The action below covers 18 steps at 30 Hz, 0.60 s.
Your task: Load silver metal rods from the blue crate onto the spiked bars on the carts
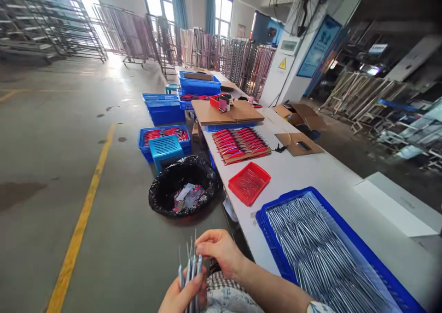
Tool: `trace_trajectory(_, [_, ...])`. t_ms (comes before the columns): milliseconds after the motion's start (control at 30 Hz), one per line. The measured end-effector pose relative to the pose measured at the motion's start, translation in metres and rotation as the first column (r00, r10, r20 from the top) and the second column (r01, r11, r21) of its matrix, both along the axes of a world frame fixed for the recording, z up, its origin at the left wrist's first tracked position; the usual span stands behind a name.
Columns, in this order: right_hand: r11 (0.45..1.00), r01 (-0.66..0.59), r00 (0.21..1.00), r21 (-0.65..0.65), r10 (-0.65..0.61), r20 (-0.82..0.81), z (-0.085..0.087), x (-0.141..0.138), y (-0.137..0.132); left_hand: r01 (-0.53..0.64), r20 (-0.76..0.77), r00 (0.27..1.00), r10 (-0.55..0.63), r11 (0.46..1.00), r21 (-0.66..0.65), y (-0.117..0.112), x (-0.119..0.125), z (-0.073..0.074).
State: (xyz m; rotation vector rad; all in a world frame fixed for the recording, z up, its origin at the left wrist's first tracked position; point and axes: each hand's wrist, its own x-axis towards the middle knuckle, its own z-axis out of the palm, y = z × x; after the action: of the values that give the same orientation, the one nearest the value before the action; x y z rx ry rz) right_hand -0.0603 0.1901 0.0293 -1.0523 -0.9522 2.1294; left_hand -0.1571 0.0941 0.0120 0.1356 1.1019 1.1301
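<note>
My left hand [188,294], at the bottom centre, is closed around several slim silver rods [189,274] that stand upright with thin wire-like pins at their tops. My right hand [221,253] pinches at the top of the bunch, its thumb and forefinger at a thin metal pin [195,235]. Part of the grip is hidden by the fingers. To the right, a blue tray [280,263] holds rows of similar silver rods [311,239]. A red tray [264,186] with thin pins in it lies farther along the white table.
Red slender pieces [241,142] lie in rows on cardboard on the table [331,179]. A bin lined with black plastic [159,198] stands left of the table, near a blue stool [165,145] and blue crates [164,110]. A white box [393,207] is at right.
</note>
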Motion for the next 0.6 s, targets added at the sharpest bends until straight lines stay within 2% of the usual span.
trace_trajectory(100, [0.990,0.144,0.989,0.004,-0.144,-0.032,-0.014,0.028,0.033,0.071,-0.064,0.995,-0.072,0.997,-0.011,0.048,0.027,0.007])
trace_trajectory(167, [0.973,0.232,0.971,0.006,-0.231,-0.054,-0.025,0.048,0.059,0.116,-0.095,0.988,-0.118,0.993,-0.031,0.076,0.044,0.005])
trace_trajectory(233, [0.936,0.351,0.935,0.019,-0.350,-0.056,-0.036,0.069,0.093,0.159,-0.111,0.980,-0.166,0.985,-0.071,0.095,0.058,-0.002])
trace_trajectory(333, [0.859,0.509,0.859,0.060,-0.511,0.034,-0.056,0.107,0.154,0.222,-0.095,0.967,-0.237,0.964,-0.147,0.109,0.073,-0.019])
trace_trajectory(367, [0.857,0.508,0.846,0.086,-0.516,0.134,-0.064,0.120,0.173,0.234,-0.077,0.965,-0.249,0.958,-0.165,0.112,0.076,-0.025])
trace_trajectory(467, [0.855,0.513,0.824,0.080,-0.516,0.234,-0.085,0.150,0.216,0.233,-0.029,0.970,-0.241,0.958,-0.166,0.125,0.083,-0.037])
trace_trajectory(533, [0.858,0.508,0.825,0.073,-0.510,0.245,-0.094,0.161,0.225,0.236,-0.046,0.969,-0.245,0.961,-0.143,0.139,0.087,-0.041])
trace_trajectory(600, [0.870,0.488,0.835,0.076,-0.490,0.249,-0.097,0.162,0.219,0.249,-0.087,0.961,-0.261,0.960,-0.128,0.154,0.093,-0.044])
